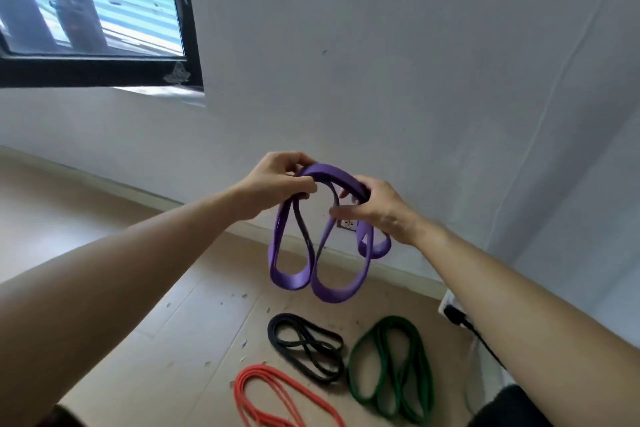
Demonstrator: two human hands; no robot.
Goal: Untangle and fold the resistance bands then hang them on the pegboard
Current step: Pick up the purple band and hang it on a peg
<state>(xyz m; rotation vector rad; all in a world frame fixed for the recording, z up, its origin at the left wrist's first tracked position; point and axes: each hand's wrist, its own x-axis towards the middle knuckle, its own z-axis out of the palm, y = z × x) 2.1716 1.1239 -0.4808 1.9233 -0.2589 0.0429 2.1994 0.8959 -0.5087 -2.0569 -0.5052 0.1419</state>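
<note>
1. Two hands are raised in front of me, and both are closed on one purple band (323, 236), held in the air ahead of the pale wall (415, 62).
2. My left hand (277, 184) has its fingers curled tight around the left end of the band's top arc.
3. My right hand (374, 208) pinches the right end of that arc, thumb below and fingers wrapped over it.
4. The purple band hangs from the grip in several drooping loops: two long ones in the middle and a shorter one under my right wrist. Its lowest folds are clear of the floor.
5. Three more bands lie on the cardboard sheet (194, 322) below: a black band (306, 345) near the middle, a green band (391, 367) just beside it toward the right edge, and an orange-red band (284, 399) at the near edge, partly cut off by the frame.
6. The left half of the cardboard is bare, with only small scraps scattered on it.
7. A black cable (474, 329) runs along the sheet's right edge by the wall corner.
8. A dark-framed window (187, 28) sits at upper left, well apart from my hands.
</note>
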